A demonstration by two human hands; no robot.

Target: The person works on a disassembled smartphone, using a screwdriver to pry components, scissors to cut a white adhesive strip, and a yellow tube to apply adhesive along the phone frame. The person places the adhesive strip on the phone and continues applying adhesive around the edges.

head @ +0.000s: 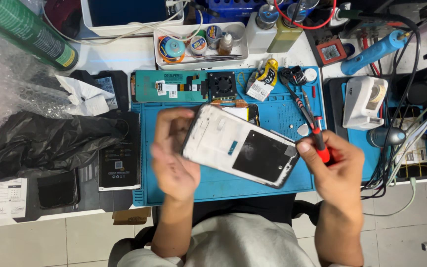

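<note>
While both hands hover above the blue repair mat (223,185), the left hand (174,158) grips the left end of a white phone frame (240,146), its fingers curled round the edge and blurred with motion. That frame, stripped and showing a dark rectangular panel on its right half, sits tilted in the air over the mat, just in front of the person's chest. At the frame's right corner the right hand (334,170) steadies it with thumb and fingertips, and the same hand pinches a red-handled screwdriver (307,116) whose dark shaft points up and to the left. Beneath the frame lies another opened phone (238,110) on the mat. A small black fan (222,84) and a flex cable (179,89) rest on a teal pad (147,86) behind. A black plastic bag (40,141) lies well to the left, and a white tray (201,44) of small jars stands at the back.
</note>
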